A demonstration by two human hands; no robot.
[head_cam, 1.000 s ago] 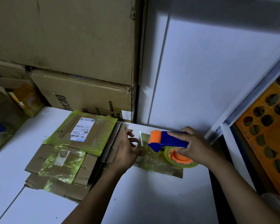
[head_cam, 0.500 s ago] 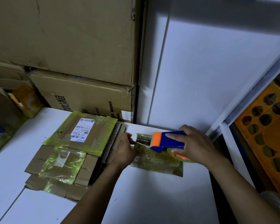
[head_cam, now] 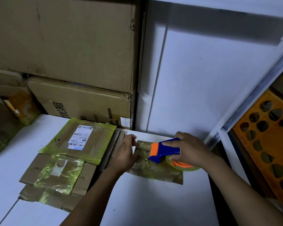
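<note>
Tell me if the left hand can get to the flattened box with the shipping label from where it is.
Probably yes. The left hand rests on the taped parcel; the labelled box lies flat just to its left on the same table, nothing standing between them. It must leave the parcel first.

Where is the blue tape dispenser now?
The tape dispenser sits right of centre in the head view, gripped by the right hand, on the taped parcel beside the left hand.

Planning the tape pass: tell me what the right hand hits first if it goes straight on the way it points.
Probably the left hand, which holds the taped parcel just ahead of the tape dispenser the right hand grips.
</note>
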